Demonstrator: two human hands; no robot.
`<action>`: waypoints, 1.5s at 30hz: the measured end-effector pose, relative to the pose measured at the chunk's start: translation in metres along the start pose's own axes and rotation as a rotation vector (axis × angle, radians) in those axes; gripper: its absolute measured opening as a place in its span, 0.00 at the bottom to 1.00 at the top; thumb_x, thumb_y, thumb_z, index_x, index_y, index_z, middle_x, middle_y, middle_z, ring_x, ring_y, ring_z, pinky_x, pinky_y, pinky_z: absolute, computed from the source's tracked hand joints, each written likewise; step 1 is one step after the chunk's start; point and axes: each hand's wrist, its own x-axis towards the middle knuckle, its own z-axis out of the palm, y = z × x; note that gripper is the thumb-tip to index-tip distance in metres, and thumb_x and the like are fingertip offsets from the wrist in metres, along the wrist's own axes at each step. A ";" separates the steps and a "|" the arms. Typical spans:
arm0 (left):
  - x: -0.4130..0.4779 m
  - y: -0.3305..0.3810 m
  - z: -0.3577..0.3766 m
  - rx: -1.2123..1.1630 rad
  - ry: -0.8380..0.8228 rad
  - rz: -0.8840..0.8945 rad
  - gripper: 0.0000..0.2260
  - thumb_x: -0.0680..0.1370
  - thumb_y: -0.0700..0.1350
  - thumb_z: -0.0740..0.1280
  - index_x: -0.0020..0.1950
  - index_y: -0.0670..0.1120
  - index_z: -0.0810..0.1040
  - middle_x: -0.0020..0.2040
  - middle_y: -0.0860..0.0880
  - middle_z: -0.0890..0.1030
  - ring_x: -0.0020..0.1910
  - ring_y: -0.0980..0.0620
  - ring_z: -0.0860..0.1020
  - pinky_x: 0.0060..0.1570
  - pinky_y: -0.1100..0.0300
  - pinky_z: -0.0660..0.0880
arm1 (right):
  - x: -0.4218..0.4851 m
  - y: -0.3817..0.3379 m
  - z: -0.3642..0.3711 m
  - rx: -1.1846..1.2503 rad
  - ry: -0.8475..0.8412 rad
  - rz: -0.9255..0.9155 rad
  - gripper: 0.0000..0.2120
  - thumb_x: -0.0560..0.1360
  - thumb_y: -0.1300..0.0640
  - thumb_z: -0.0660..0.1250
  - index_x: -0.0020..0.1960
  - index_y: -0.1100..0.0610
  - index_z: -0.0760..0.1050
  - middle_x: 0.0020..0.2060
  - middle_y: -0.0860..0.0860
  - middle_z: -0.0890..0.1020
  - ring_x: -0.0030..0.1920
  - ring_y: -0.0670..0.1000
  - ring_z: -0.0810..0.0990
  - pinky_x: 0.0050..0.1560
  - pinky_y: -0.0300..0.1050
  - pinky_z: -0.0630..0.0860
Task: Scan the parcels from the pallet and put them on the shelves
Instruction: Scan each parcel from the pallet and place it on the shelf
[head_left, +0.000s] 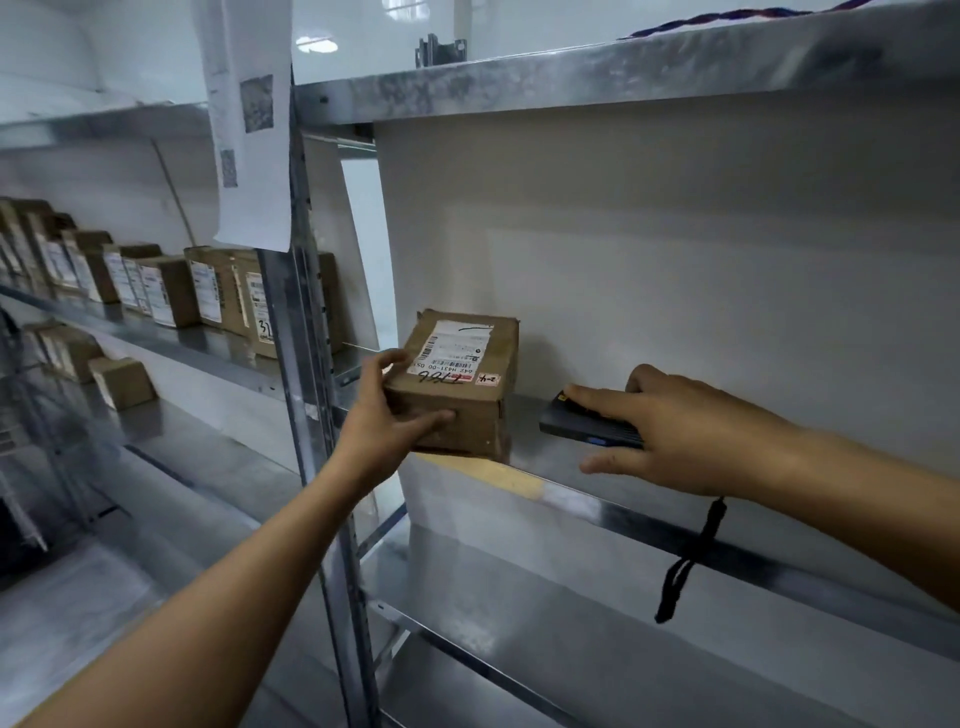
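Head view: we're at the rack, both arms reaching in to the same shelf (675, 530).
Parcel: small brown cardboard parcel (457, 410) at the shelf's front lip, far left of the bay, just beside the steel post (306, 374); white label (451, 347) facing up.
Left hand: left hand (382, 415) grips the parcel's near left corner, thumb across the front face, fingers curled over the top edge.
Right hand: right hand (675, 436) holds the dark scanner (582, 423) low over the shelf, just right of the parcel and apart from it, forefinger stretched along its top; black wrist strap (688, 564) dangles below.
Handling: one hand manages it, so it's likely light. Stiff board but scuffed and crumpled at the corners, so it may dent if squeezed; dry card should not slip.
Where to hold: the side walls or underneath, keeping fingers off the label.
Hard to see: whether the base sits flat or hangs partly over the lip, I can't tell. Label print is mostly unreadable, and the scanner's window and screen are hidden.
Out of frame: no pallet in sight; the boxes (171, 291) in the left bay blur toward the edge.
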 end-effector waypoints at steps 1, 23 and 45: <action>0.005 -0.002 -0.008 0.006 -0.030 -0.028 0.39 0.69 0.43 0.82 0.73 0.58 0.64 0.65 0.59 0.74 0.67 0.51 0.77 0.60 0.51 0.81 | 0.008 -0.002 0.003 0.017 -0.003 -0.002 0.37 0.67 0.21 0.52 0.74 0.26 0.46 0.52 0.45 0.67 0.48 0.48 0.71 0.51 0.45 0.75; 0.063 -0.058 -0.004 0.669 0.097 0.218 0.31 0.79 0.57 0.71 0.78 0.49 0.66 0.83 0.45 0.59 0.83 0.38 0.47 0.79 0.33 0.48 | 0.101 -0.034 0.064 0.235 0.198 0.169 0.26 0.74 0.27 0.56 0.70 0.27 0.54 0.47 0.46 0.70 0.46 0.52 0.75 0.48 0.51 0.77; -0.345 0.220 0.354 -0.150 -1.063 0.750 0.31 0.79 0.65 0.66 0.76 0.50 0.69 0.73 0.51 0.71 0.75 0.51 0.67 0.71 0.54 0.65 | -0.555 -0.019 0.044 0.165 0.262 1.336 0.34 0.74 0.29 0.61 0.76 0.31 0.52 0.54 0.47 0.71 0.57 0.53 0.76 0.55 0.53 0.77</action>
